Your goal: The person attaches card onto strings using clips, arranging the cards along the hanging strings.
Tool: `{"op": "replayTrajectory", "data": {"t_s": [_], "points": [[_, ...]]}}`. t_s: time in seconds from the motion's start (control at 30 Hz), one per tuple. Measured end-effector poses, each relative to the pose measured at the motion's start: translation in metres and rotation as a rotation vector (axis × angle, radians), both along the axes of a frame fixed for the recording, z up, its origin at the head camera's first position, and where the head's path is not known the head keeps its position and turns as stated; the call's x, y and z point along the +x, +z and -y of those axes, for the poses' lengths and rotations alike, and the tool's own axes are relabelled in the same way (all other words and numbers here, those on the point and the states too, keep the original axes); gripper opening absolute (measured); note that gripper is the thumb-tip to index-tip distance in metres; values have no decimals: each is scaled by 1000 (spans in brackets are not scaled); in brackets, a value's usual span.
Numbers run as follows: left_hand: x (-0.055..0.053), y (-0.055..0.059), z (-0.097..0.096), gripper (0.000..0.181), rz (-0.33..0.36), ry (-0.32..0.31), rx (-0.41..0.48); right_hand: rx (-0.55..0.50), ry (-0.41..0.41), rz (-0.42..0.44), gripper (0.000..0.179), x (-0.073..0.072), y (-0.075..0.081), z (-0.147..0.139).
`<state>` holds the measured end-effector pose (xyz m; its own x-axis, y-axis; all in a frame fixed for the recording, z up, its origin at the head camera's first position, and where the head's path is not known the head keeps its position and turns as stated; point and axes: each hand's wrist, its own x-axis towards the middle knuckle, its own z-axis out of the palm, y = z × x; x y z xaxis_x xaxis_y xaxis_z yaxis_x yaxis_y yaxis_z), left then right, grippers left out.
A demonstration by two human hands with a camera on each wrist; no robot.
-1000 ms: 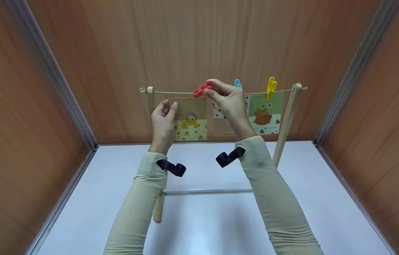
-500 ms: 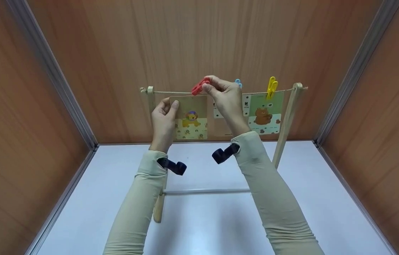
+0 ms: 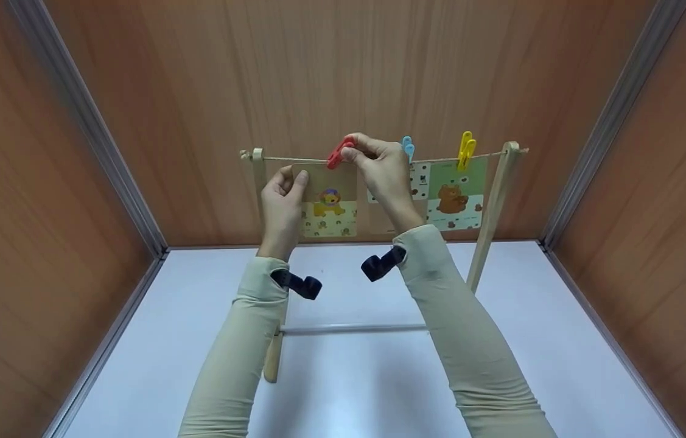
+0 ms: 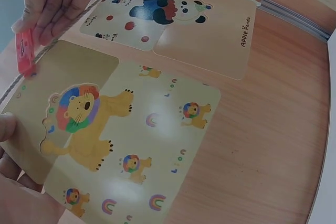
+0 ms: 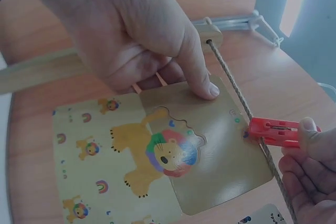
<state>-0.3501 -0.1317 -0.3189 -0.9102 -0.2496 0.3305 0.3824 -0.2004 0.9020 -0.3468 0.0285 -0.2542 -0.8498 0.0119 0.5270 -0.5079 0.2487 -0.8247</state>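
My left hand [image 3: 282, 207] pinches a card with a lion picture [image 4: 100, 124] by its upper left corner, thumb on the front. The card's top edge lies right along the twine [image 5: 231, 80]. Between thumb and fingers, my right hand [image 3: 385, 176] pinches a red clothespin [image 5: 275, 132], whose tip sits over the twine and the card's top edge, right of the card's middle. To the right hangs a panda card [image 4: 205, 30] under a light blue clothespin [image 3: 407, 148], partly hidden behind the right hand in the head view.
A yellow clothespin [image 3: 466, 150] holds a bear card [image 3: 455, 194] at the right end of the twine. The wooden frame has a right post [image 3: 492, 219], a left post [image 3: 259, 167] and a low white crossbar [image 3: 355, 329]. Wood-grain panels [image 3: 343, 73] surround the white table [image 3: 343, 389].
My right hand has moved slightly left, turning the red clothespin more upright and bringing its tip down over the twine. The lion card has risen a little in my left hand.
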Motion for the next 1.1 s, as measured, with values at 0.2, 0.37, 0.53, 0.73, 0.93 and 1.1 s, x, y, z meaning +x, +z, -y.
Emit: {"op": "replayTrajectory", "data": {"t_s": [0.2, 0.37, 0.53, 0.73, 0.93, 1.1], "points": [[1, -1, 0, 27, 10, -3, -32, 13, 5, 7, 25, 1, 0, 0], [1, -1, 0, 25, 12, -4, -27, 28, 15, -1, 25, 1, -1, 0], [-1, 1, 0, 29, 11, -4, -18, 65, 13, -31, 24, -1, -1, 0], [-1, 1, 0, 32, 6, 1, -44, 85, 1, -33, 25, -2, -2, 2], [-1, 1, 1, 32, 19, -6, -44, 110, 5, -26, 27, -1, -1, 7], [-1, 2, 1, 31, 18, 2, -48, 168, 3, -29, 30, 0, 0, 9]]}}
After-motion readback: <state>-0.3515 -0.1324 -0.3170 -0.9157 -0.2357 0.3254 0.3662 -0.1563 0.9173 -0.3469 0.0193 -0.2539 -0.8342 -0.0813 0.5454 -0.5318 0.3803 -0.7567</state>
